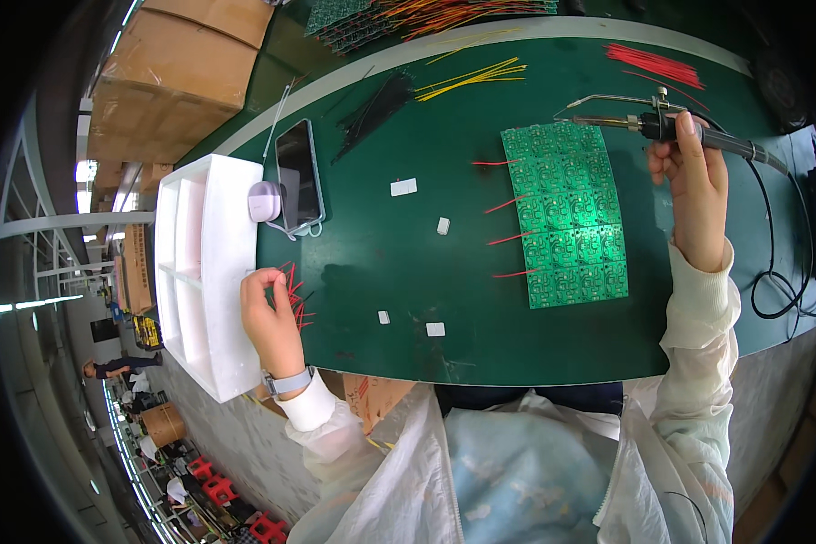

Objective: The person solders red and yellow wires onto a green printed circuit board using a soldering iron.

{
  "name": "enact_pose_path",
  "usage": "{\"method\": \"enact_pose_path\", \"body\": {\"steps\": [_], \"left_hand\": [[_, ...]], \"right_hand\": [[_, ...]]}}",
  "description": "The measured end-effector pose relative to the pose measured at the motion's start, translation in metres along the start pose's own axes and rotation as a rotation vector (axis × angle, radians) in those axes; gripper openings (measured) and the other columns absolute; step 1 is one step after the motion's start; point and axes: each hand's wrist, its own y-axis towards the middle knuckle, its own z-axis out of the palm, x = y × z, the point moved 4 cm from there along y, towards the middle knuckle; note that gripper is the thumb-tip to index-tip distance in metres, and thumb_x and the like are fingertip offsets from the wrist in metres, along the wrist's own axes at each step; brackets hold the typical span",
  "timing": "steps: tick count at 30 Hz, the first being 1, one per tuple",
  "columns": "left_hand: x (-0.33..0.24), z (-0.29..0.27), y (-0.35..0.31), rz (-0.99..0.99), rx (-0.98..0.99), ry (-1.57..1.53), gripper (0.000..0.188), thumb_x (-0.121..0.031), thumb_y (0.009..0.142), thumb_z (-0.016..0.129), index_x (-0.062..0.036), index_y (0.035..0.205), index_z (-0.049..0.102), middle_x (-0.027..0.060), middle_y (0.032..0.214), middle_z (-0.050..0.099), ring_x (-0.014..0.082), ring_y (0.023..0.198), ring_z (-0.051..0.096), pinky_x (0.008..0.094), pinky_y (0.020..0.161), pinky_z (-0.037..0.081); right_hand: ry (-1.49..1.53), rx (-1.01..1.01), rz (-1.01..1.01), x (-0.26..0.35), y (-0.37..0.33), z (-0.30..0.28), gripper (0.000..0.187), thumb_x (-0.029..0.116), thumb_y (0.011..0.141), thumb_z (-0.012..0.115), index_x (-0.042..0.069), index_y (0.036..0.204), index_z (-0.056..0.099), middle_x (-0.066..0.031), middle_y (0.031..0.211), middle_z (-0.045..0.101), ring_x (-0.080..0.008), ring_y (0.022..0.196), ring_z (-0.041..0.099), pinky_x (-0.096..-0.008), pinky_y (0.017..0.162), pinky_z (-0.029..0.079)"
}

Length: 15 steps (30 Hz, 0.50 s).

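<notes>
Circuit board panel (569, 214) right of phone (299, 177), tray (210, 272) leftmost.

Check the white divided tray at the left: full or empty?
Empty as far as visible: the white tray shows only bare white compartments; the left hand picks red wires beside it.

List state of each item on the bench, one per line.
soldering iron: gripped in right hand, tip above the board
green circuit board panel: flat, four red wires at its left edge
left hand: fingers pinching loose red wires
phone: screen dark
white tray: compartments look empty

Soldering iron (671, 125) level; red wires (295, 295) at mat's edge
</notes>
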Motion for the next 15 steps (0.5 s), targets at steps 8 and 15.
{"method": "enact_pose_path", "body": {"steps": [8,15], "left_hand": [[-0.123,0.022,-0.035,0.135,0.092,-0.423,0.008,0.003,0.078,0.058,0.0001,0.085,0.055,0.0088,0.079,0.058,0.0190,0.072,0.057,0.0278,0.067,0.045],[-0.183,0.065,-0.073,0.329,0.292,-0.682,0.028,0.010,0.062,0.069,-0.0024,0.086,0.062,0.0059,0.079,0.055,0.0205,0.068,0.054,0.0299,0.058,0.042]], "right_hand": [[-0.084,0.040,-0.284,0.001,-0.073,-0.019,0.025,0.010,0.082,0.060,0.000,0.097,0.044,-0.0061,0.072,0.049,-0.0099,0.060,0.047,-0.0233,0.053,0.037],[-0.155,0.116,-0.443,-0.010,-0.130,-0.033,0.039,0.019,0.071,0.068,0.003,0.089,0.038,-0.0101,0.073,0.047,-0.0176,0.054,0.049,-0.0283,0.048,0.040]]}}
